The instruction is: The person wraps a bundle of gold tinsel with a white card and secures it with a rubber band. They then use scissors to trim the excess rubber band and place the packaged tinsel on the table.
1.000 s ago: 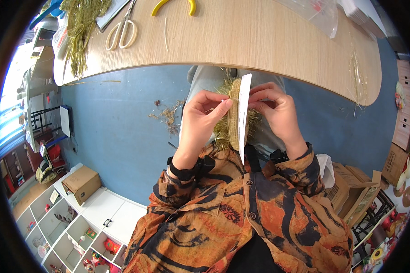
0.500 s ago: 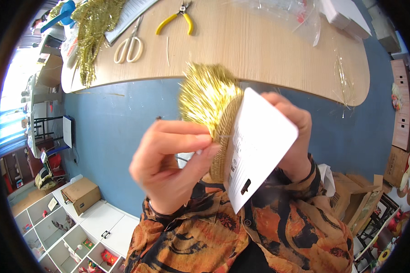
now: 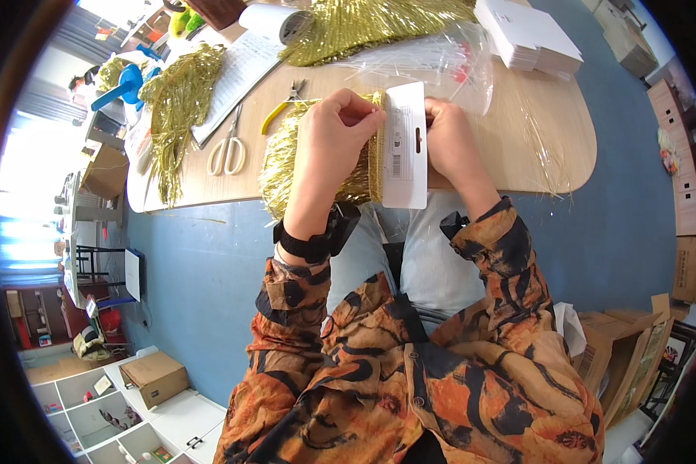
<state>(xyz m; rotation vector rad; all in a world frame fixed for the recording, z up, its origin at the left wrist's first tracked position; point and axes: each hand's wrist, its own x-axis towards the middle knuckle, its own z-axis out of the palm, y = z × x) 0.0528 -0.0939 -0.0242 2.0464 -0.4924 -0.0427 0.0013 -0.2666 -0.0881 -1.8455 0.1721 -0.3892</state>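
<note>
A gold tinsel fringe [image 3: 280, 166] with a braided band [image 3: 377, 166] lies against a white header card [image 3: 404, 155] with a hang slot, held over the table's near edge. My left hand [image 3: 331, 131] is closed in a pinch beside the top of the band, its forearm crossing the tinsel. Something tiny and pale shows at those fingertips, too small to name. My right hand [image 3: 452, 143] grips the card's right edge, with its fingertips partly hidden behind the card.
White-handled scissors [image 3: 227, 155] and yellow-handled pliers [image 3: 274, 117] lie on the table [image 3: 510, 155]. Beyond are loose gold tinsel [image 3: 176, 100], a printed sheet [image 3: 241, 73], clear plastic bags [image 3: 472, 73] and a stack of white cards [image 3: 530, 39].
Both hands have moved forward and away from my chest with the fringe and card. The card has turned from tilted to nearly upright. More of the table shows.
</note>
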